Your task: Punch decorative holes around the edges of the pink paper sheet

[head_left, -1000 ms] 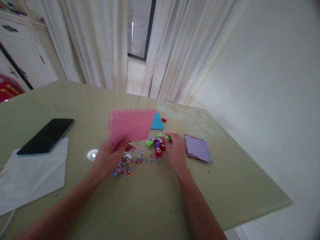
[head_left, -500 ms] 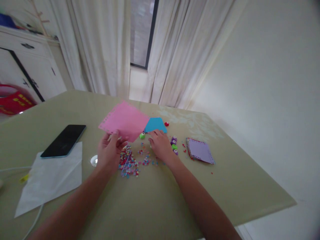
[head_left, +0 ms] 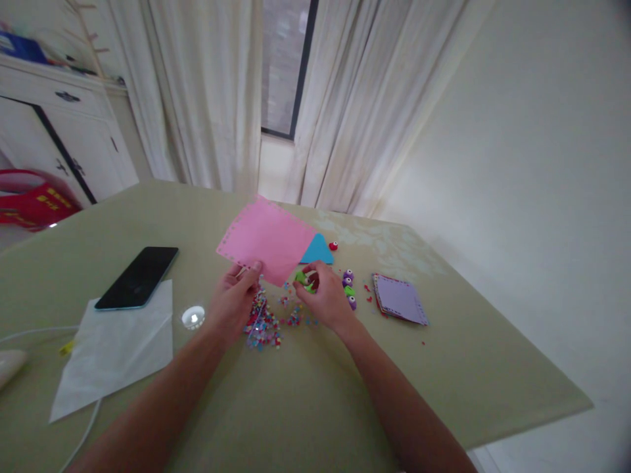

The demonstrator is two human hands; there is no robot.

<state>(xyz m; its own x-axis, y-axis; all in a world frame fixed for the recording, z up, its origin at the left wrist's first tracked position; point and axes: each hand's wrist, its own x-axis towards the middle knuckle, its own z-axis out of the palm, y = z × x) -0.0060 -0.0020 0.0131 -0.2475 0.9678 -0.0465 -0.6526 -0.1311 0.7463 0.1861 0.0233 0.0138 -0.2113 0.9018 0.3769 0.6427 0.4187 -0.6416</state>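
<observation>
My left hand point(head_left: 235, 299) pinches the lower edge of a pink sheet of paper point(head_left: 269, 236), held tilted above the table, with small holes punched along its edges. In my right hand point(head_left: 326, 295) is a small green craft punch point(head_left: 304, 278), gripped between thumb and fingers just off the sheet's lower right corner. Behind that hand lies a blue sheet point(head_left: 319, 251), partly covered by the pink one. A red punch point(head_left: 334, 246) sits beyond it. Purple punches point(head_left: 348, 279) and another green punch point(head_left: 350, 291) stand in a row to the right of my right hand.
Colourful paper confetti point(head_left: 263, 325) is heaped below my hands. A stack of punched sheets, purple on top point(head_left: 400, 299), lies at the right. To the left are a clear round object point(head_left: 192, 318), a black-screened phone point(head_left: 138, 278), a white sheet point(head_left: 116, 358) and a white cable point(head_left: 91, 420).
My right hand has picked up the green punch from the table and brought it near the pink paper. The pink paper now covers more of the blue sheet.
</observation>
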